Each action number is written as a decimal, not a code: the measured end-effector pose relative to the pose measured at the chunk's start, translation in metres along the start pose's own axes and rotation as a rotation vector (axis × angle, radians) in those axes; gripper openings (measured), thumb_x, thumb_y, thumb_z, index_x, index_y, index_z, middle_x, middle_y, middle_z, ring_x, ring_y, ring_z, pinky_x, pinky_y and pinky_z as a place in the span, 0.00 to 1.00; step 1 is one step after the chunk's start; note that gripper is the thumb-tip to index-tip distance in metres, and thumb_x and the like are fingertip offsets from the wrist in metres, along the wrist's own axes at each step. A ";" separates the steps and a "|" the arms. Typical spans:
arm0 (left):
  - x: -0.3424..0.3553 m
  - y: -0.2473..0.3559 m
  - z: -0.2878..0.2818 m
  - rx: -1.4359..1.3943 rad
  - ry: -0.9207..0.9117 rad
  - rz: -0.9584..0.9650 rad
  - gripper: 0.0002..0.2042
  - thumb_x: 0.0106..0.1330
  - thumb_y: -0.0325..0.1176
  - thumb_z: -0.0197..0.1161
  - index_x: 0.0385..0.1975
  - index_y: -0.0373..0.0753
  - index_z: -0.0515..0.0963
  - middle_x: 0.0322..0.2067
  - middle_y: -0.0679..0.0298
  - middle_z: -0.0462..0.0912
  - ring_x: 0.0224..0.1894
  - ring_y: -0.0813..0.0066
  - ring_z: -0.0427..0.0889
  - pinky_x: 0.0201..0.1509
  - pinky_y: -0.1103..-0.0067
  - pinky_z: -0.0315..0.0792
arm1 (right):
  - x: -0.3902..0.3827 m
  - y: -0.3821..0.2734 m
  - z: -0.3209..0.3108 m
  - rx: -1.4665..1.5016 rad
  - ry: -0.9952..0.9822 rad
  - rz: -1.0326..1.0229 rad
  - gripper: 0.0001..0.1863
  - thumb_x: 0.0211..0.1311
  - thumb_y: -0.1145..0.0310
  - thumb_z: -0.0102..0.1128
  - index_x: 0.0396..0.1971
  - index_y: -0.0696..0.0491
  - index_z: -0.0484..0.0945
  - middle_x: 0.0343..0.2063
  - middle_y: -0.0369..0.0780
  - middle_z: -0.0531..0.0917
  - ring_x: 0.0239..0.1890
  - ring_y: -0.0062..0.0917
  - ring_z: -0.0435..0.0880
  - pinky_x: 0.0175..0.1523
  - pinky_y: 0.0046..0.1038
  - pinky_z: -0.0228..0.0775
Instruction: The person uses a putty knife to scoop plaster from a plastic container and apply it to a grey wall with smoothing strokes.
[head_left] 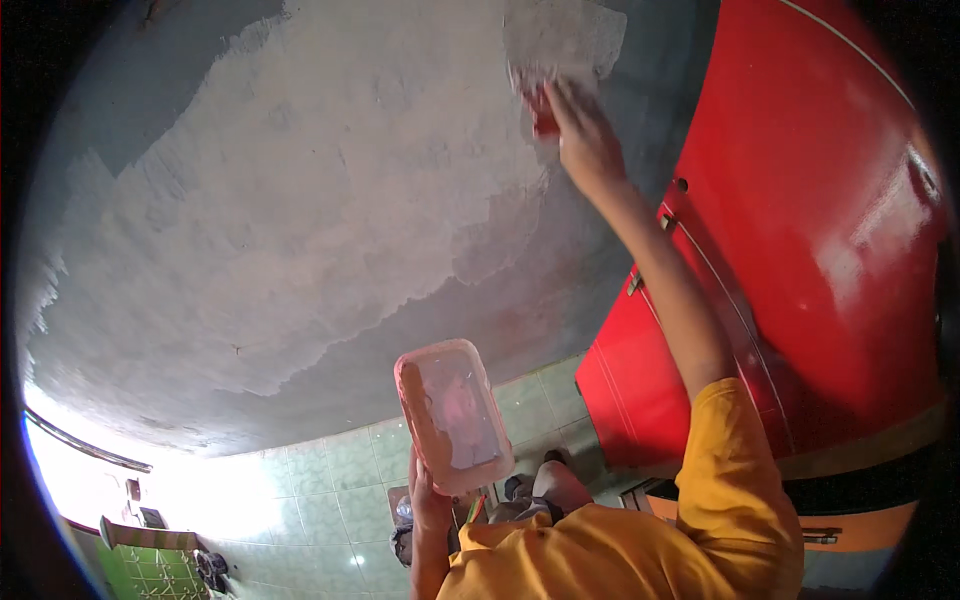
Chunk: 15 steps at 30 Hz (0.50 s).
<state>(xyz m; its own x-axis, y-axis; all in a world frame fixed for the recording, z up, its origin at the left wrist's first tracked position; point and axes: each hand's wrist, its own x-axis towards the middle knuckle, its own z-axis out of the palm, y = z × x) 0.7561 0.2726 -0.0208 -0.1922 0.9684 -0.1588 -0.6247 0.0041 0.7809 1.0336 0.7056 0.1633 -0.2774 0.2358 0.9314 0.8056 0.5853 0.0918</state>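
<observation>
My right hand [588, 138] is raised to the wall [350, 150], fingers closed around a red-handled scraper [544, 114]. The scraper's working edge meets the wall within a damp-looking grey-beige patch. A broad pale coat with ragged edges covers much of the darker grey wall. Low in front of my body, my left hand [428, 498] grips a translucent rectangular plastic tub [482, 473] from its left side and below. Brownish paste clings along the tub's left inner side, and pinkish-white smears show on its bottom.
A red refrigerator-like cabinet [820, 200] with handles stands close along my right. Green tiles [320, 500] cover the floor. Bright light enters at the lower left, near a green netted item [150, 570]. An orange drawer front [850, 530] sits at the lower right.
</observation>
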 end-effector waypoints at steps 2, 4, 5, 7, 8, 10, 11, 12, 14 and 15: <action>0.005 -0.012 -0.007 0.002 -0.006 0.046 0.35 0.73 0.50 0.59 0.74 0.37 0.57 0.68 0.59 0.68 0.71 0.63 0.66 0.74 0.65 0.60 | -0.069 -0.003 0.022 0.038 -0.122 0.013 0.28 0.68 0.77 0.47 0.70 0.56 0.67 0.66 0.50 0.73 0.67 0.48 0.72 0.71 0.43 0.65; 0.004 -0.015 -0.010 0.008 -0.001 0.084 0.33 0.76 0.51 0.55 0.73 0.38 0.59 0.68 0.59 0.69 0.71 0.62 0.67 0.74 0.63 0.59 | -0.137 -0.012 0.026 0.054 -0.305 0.010 0.27 0.69 0.76 0.47 0.69 0.56 0.68 0.66 0.51 0.74 0.68 0.47 0.72 0.72 0.44 0.64; 0.004 -0.013 -0.008 0.013 -0.003 0.076 0.32 0.76 0.51 0.55 0.73 0.38 0.60 0.68 0.59 0.69 0.71 0.61 0.67 0.74 0.63 0.59 | -0.154 -0.010 0.022 0.054 -0.402 0.001 0.27 0.70 0.75 0.47 0.69 0.56 0.68 0.65 0.51 0.74 0.67 0.47 0.72 0.72 0.44 0.64; 0.004 -0.012 -0.006 0.017 -0.001 0.070 0.32 0.76 0.51 0.55 0.73 0.38 0.60 0.68 0.59 0.69 0.71 0.61 0.67 0.74 0.62 0.59 | -0.139 -0.010 0.012 0.079 -0.355 0.040 0.27 0.67 0.78 0.49 0.67 0.55 0.71 0.63 0.49 0.77 0.66 0.45 0.75 0.70 0.42 0.66; 0.005 -0.011 -0.005 0.032 -0.019 0.081 0.32 0.76 0.51 0.55 0.73 0.38 0.60 0.68 0.59 0.69 0.71 0.61 0.67 0.74 0.62 0.59 | -0.125 -0.009 0.005 0.103 -0.305 0.083 0.27 0.64 0.80 0.50 0.65 0.54 0.74 0.61 0.46 0.80 0.64 0.43 0.77 0.69 0.40 0.69; 0.005 -0.008 -0.008 0.051 -0.022 0.096 0.32 0.76 0.51 0.55 0.73 0.39 0.60 0.68 0.59 0.69 0.71 0.61 0.67 0.74 0.62 0.60 | -0.049 -0.005 -0.005 0.093 -0.098 -0.007 0.27 0.64 0.80 0.49 0.64 0.54 0.75 0.60 0.47 0.80 0.63 0.43 0.78 0.67 0.40 0.71; 0.004 -0.005 -0.008 0.038 -0.019 0.077 0.35 0.74 0.50 0.57 0.74 0.37 0.57 0.69 0.59 0.68 0.71 0.62 0.66 0.74 0.64 0.60 | -0.019 -0.004 -0.010 0.107 -0.016 -0.014 0.27 0.64 0.81 0.49 0.65 0.55 0.74 0.61 0.47 0.80 0.63 0.43 0.77 0.66 0.40 0.71; 0.004 -0.003 -0.004 0.023 -0.019 0.059 0.37 0.73 0.49 0.60 0.75 0.36 0.55 0.69 0.59 0.66 0.72 0.64 0.64 0.74 0.66 0.60 | -0.001 -0.003 -0.013 0.106 -0.019 -0.014 0.27 0.64 0.81 0.49 0.65 0.55 0.74 0.61 0.47 0.80 0.63 0.43 0.77 0.66 0.40 0.71; 0.000 -0.001 0.006 0.016 0.004 0.060 0.37 0.73 0.49 0.60 0.75 0.36 0.55 0.68 0.59 0.67 0.72 0.64 0.65 0.74 0.67 0.60 | 0.016 -0.003 -0.012 0.045 -0.016 0.061 0.29 0.64 0.81 0.48 0.67 0.55 0.71 0.63 0.48 0.77 0.64 0.45 0.76 0.69 0.40 0.68; 0.000 0.000 0.011 0.011 0.008 0.064 0.36 0.73 0.49 0.60 0.74 0.36 0.56 0.68 0.60 0.67 0.71 0.65 0.66 0.73 0.67 0.61 | -0.005 0.006 0.005 0.006 0.032 0.012 0.30 0.64 0.81 0.48 0.69 0.55 0.68 0.65 0.49 0.75 0.66 0.46 0.74 0.70 0.40 0.66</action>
<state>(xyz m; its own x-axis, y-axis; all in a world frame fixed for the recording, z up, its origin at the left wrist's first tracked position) 0.7646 0.2755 -0.0143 -0.2380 0.9647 -0.1129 -0.6024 -0.0554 0.7963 1.0375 0.7117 0.1575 -0.2505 0.2178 0.9433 0.8058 0.5870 0.0784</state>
